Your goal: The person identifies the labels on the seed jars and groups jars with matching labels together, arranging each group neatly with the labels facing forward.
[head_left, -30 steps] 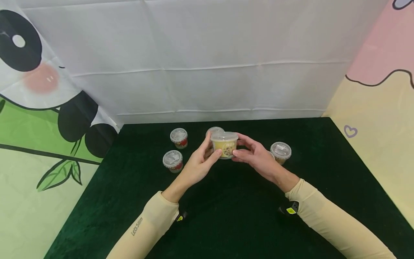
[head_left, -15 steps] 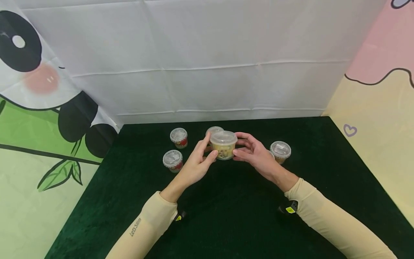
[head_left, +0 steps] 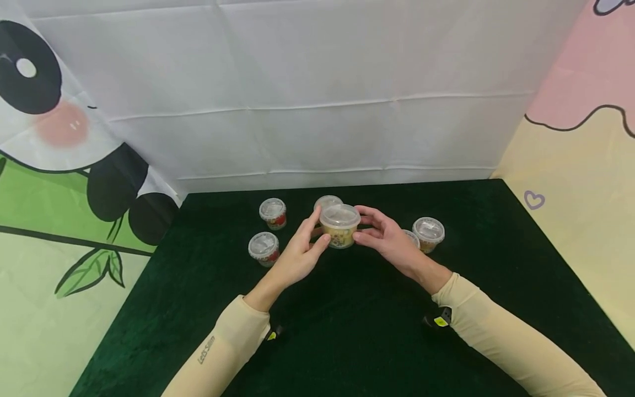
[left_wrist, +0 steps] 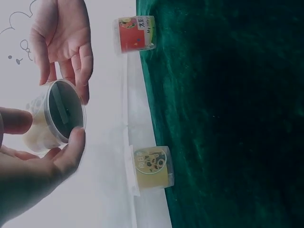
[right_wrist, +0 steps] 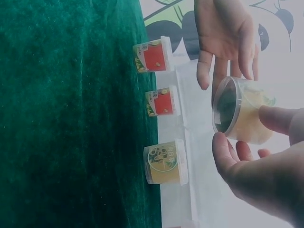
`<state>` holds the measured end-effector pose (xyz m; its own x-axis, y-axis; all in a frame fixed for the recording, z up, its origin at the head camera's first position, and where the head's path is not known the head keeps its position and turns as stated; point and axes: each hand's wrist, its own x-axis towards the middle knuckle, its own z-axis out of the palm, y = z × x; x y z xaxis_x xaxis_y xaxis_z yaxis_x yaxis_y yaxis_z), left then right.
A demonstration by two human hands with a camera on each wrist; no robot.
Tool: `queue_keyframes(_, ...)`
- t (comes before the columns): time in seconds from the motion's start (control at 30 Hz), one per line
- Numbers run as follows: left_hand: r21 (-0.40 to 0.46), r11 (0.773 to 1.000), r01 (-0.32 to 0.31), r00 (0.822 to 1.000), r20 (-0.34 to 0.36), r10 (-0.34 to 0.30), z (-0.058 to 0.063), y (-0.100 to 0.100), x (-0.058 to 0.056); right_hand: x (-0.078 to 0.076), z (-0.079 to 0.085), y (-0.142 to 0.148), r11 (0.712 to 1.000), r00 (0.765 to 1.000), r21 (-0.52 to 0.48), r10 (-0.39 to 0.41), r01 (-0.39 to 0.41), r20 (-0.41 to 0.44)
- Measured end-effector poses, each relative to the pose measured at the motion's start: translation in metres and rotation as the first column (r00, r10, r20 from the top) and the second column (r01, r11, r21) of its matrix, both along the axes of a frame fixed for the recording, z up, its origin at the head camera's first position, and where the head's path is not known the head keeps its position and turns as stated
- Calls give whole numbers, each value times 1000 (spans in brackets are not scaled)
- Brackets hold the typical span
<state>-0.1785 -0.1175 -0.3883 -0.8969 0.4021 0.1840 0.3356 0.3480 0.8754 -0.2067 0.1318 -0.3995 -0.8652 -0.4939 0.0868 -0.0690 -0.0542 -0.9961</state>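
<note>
Raised over the table, a clear-lidded plastic tub with yellow contents or label (head_left: 340,226) is between both hands. My left hand (head_left: 296,255) grips its left side with thumb and fingers, and my right hand (head_left: 389,243) holds the right side by its fingertips. The lid tips toward the head camera. In the left wrist view, the underside of the same tub (left_wrist: 66,109) shows as a dark round disc. From the right wrist view, my right thumb (right_wrist: 280,118) presses its wall. Another yellow-label tub (head_left: 327,200) stands just behind, partly hidden.
Two tubs with red labels (head_left: 273,214) stand on the left of the dark green cloth-covered table (head_left: 342,331). At right are a lidded tub (head_left: 429,234) and another tub (head_left: 413,237) partly behind the right hand. A white cloth backdrop (head_left: 317,110) rises behind.
The held tub has tilted and turned, so its lid faces the head camera more and its printed label shows less. Both hands keep their hold and have barely shifted.
</note>
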Motion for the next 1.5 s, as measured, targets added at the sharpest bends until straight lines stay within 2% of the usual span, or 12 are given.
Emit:
queue_keyframes(0.27,-13,1000,-14,999,-41,13,-17,-3,-10,-4,-9,-7,1000,1000,27,10,-11,16)
queue_keyframes(0.47,-98,995,-29,997,-76,22,-31,-5,-19,-7,-18,-14,998,997,48,25,-29,66)
queue_keyframes(0.77,-171,985,-31,999,-40,25,-42,-7,-28,-11,-31,-26,997,984,59,29,-40,177)
queue_keyframes(1.0,-234,972,-18,1000,12,22,-42,-9,-36,-13,-33,-30,995,978,85,25,-43,207)
queue_keyframes(1.2,-249,968,-13,1000,-10,11,-39,-9,-44,-18,-35,-32,997,972,52,37,-51,234)
queue_keyframes(1.33,-272,962,-16,1000,-20,11,-40,-8,-45,-20,-39,-33,998,967,38,37,-48,251)
queue_keyframes(1.5,-296,955,-5,1000,18,11,-43,-9,-42,-21,-44,-34,997,963,42,46,-59,267)
